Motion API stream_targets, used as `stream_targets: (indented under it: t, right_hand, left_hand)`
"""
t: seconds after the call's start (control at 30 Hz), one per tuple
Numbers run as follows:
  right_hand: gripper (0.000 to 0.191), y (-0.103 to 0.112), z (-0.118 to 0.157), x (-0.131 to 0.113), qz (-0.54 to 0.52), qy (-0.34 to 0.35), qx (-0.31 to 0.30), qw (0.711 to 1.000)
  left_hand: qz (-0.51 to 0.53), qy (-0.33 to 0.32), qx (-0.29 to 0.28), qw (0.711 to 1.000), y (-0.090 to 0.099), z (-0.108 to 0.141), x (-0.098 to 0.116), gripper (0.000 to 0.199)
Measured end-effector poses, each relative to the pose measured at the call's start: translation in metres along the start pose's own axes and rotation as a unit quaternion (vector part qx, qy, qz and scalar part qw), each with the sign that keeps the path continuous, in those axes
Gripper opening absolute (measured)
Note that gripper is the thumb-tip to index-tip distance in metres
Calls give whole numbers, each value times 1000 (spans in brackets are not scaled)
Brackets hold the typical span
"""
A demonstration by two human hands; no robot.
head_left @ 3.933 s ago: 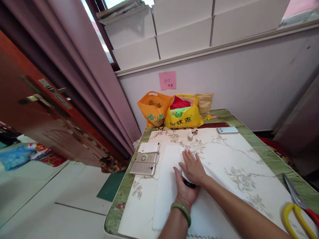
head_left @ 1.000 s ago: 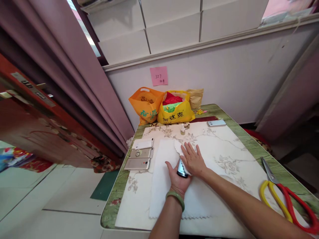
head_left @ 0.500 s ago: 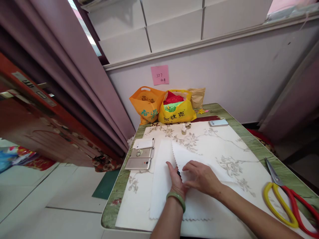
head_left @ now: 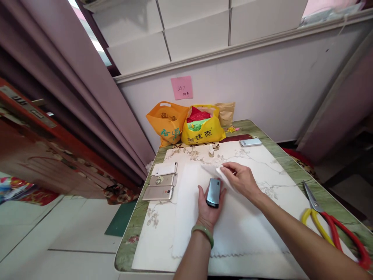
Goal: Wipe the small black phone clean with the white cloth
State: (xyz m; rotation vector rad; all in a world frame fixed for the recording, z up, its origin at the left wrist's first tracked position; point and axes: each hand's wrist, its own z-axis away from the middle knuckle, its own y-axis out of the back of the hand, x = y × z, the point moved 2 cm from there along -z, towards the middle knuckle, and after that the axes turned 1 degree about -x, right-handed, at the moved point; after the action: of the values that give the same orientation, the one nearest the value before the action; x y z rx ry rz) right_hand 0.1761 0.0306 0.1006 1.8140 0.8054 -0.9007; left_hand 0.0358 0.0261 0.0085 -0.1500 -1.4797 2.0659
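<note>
Because the slim blue-grey phone [head_left: 214,191] lay unclasped on the spread left hand [head_left: 208,214], any sweep of the white fabric cloth [head_left: 211,170] pinched in the right hand [head_left: 242,180] alongside risked knocking it off

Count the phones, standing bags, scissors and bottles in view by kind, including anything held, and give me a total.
Phones: 5 (white phone, round-marked phone, gold phone, silver phone, blue-grey phone on the left hand)
Standing bags: 3 (orange bag, yellow bag, brown bag)
Scissors: 1 pair
Small bottle: 1
Total: 10
</note>
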Motion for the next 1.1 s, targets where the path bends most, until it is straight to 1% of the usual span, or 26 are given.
stream_targets:
  t: [0.03,0.07,0.1,0.17,0.2,0.23,0.27,0.33,0.37,0.4,0.47,0.53,0.6,0.67,0.73,0.83,0.93,1.03,1.1]
  right_hand:
    - [33,-1,-2,-3,-19,-6,7,1000]
    - [34,-4,-2,-5,-40,-9,-5,999]
    - [35,-8,0,-7,-62,-7,-43,997]
    - [35,-20,6,-6,-94,2,-157,983]
    - [36,-26,9,-4,-94,8,-201,975]
    - [37,-31,11,-1,-78,10,-220,972]
    - [39,-36,11,4,-45,8,-211,977]
    - [46,-47,11,11,55,-2,-148,987]
    - [50,-54,12,14,110,-3,-126,986]
    - [55,-63,14,15,160,3,-129,979]
    - [65,-83,21,13,222,45,-176,958]
    - [70,-101,31,10,250,93,-215,939]
    - [71,-111,37,10,270,109,-226,930]
    - [71,-115,37,12,286,100,-224,926]
    - [71,-116,32,16,296,89,-229,923]
    - [71,-117,17,26,311,63,-236,918]
    - [72,-116,0,40,333,23,-231,914]
    - [72,-112,-14,56,354,-24,-217,909]
    - [69,-108,-19,62,375,-45,-189,907]
  left_hand:
    - [-2,-2,-1,1000,1,-1,0,47]
    - [-5,-5,4,1000,1,-1,-1,44]
    - [-12,-9,12,1000,3,-1,-1,41]
    - [-28,-8,21,999,5,-1,0,35]
    - [-34,-3,22,999,5,-1,1,35]
    - [-36,3,19,999,5,0,1,37]
    - [-35,9,13,999,5,1,2,40]
    - [-25,18,-5,1000,2,2,4,48]
    - [-20,22,-17,999,2,3,4,52]
    - [-15,24,-30,999,1,3,4,56]
    - [-7,19,-38,999,4,4,3,59]
    - [2,11,-20,1000,11,3,2,60]
    - [14,14,-3,1000,16,3,1,60]
    - [23,24,-8,999,16,2,0,59]
    - [29,25,-24,999,12,0,1,60]
    - [42,43,-38,997,4,-1,0,69]
    - [47,46,-16,998,1,-1,0,75]
    - [24,25,25,999,3,2,-1,71]
    - [14,20,32,999,3,4,0,70]
